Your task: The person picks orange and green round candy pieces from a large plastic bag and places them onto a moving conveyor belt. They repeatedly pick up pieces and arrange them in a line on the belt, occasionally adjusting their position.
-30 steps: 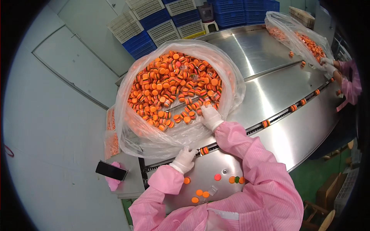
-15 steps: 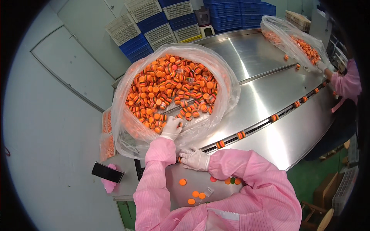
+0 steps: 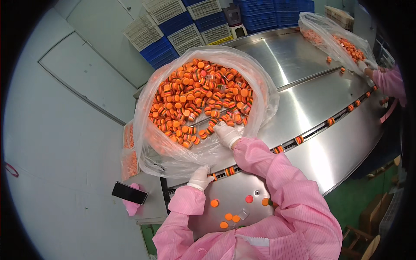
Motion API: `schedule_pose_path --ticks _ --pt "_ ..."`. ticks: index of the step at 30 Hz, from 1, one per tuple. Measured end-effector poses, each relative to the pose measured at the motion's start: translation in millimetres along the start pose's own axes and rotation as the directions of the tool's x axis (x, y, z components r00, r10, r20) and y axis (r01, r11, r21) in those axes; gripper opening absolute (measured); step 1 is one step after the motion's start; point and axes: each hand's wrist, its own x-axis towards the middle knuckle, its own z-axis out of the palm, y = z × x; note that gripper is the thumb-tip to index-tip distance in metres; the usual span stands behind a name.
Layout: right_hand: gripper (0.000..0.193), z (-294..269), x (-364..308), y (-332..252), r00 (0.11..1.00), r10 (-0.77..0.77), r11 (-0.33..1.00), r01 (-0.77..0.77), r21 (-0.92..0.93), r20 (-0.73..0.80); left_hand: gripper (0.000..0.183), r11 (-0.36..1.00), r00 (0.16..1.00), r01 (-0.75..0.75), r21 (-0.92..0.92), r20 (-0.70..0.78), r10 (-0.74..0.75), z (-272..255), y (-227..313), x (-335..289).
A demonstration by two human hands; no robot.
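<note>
A large clear plastic bag (image 3: 269, 102) lies open, heaped with small round striped candies (image 3: 186, 97) in orange, red and dark green. Over the bag's near right rim reaches my white-gloved right hand (image 3: 227, 135), its fingers bent together against the heap; whatever is between them is hidden. My gloved left hand (image 3: 200, 178) is at the near edge of the bag, fingertips closed on a striped candy at the narrow conveyor track (image 3: 260, 157). Further along the track, several candies stand in a spaced row running to the right.
Loose orange discs (image 3: 229, 216), a red disc (image 3: 249, 199) and a clear wrapper piece (image 3: 243, 213) lie on the steel top before me. A phone (image 3: 129, 193) rests on pink cloth at left. Far right, a co-worker's hand (image 3: 362, 66) touches another candy bag (image 3: 331, 37). Crates (image 3: 190, 37) stand behind.
My left hand has come back from the heap to the track. My right hand has left the track and reached into the bag. The candies on the track have moved right.
</note>
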Motion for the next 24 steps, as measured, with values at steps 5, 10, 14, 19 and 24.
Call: schedule_pose_path --ticks 5,10,14,19,24 --pt "0.014 -21.8 -50.5 -39.4 0.829 -0.263 0.891 0.405 0.205 -0.493 0.018 0.978 0.879 -0.209 0.003 -0.438 0.189 -44.1 -16.0 48.3" --pt "0.013 27.5 -108.3 -103.4 0.954 -0.293 0.929 0.298 0.221 -0.056 0.023 0.967 0.915 0.081 0.242 -0.402 0.024 -49.0 -49.1 117.2" --pt "0.011 48.1 -118.9 -93.3 0.908 -0.419 0.908 0.419 -0.015 0.019 0.021 0.969 0.970 0.046 0.244 -0.243 0.015 -35.6 -35.9 117.9" --pt "0.011 33.8 -127.2 -64.8 0.832 -0.534 0.845 0.519 -0.128 -0.152 0.019 0.883 0.955 -0.132 -0.450 -0.295 -0.007 -45.7 -42.6 58.4" --pt "0.011 -40.2 -76.7 -74.5 0.952 -0.280 0.953 0.291 -0.088 0.121 0.017 0.646 0.963 0.223 -0.730 0.064 -0.260 -14.1 -25.1 -29.7"
